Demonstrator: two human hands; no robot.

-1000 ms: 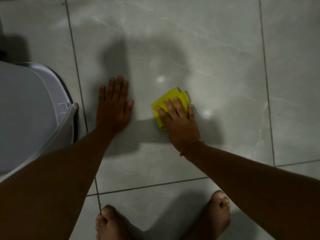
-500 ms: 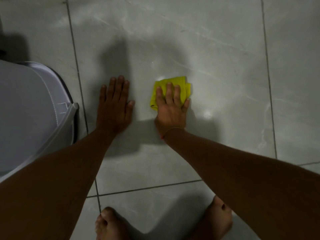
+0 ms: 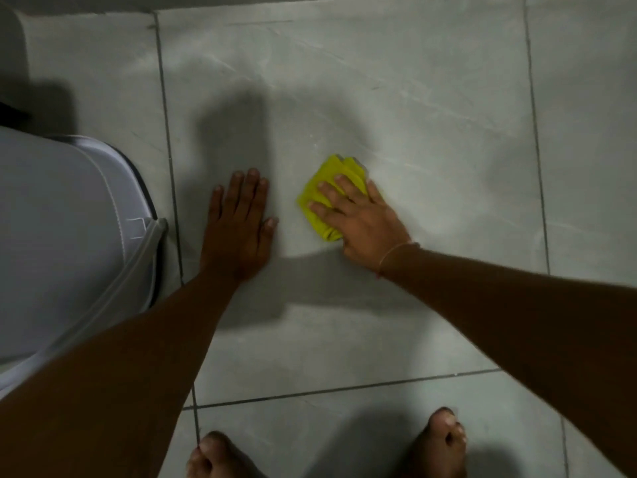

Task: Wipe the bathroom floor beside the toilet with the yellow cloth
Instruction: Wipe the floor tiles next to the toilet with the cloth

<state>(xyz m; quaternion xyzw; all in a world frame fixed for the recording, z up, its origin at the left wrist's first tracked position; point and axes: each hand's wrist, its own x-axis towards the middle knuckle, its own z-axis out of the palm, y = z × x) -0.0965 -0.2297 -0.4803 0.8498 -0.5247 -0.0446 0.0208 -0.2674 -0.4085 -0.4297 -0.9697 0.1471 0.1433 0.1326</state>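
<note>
Bare feet [image 3: 437, 443] at the bottom edge, on grey floor tiles [image 3: 413, 98]. Mid-frame, left hand [image 3: 238, 229] flat, fingers spread, holding nothing, beside the white toilet [image 3: 62, 229] at left. Right hand [image 3: 365, 219] pressed flat onto the folded yellow cloth [image 3: 331, 177], fingers extended, centre frame.

Toilet [image 3: 69, 236] left; bare tiles [image 3: 431, 132] right.

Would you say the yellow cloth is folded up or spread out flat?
Folded: the cloth sits bunched in layers under the right hand, with stacked edges showing at its near end.
</note>
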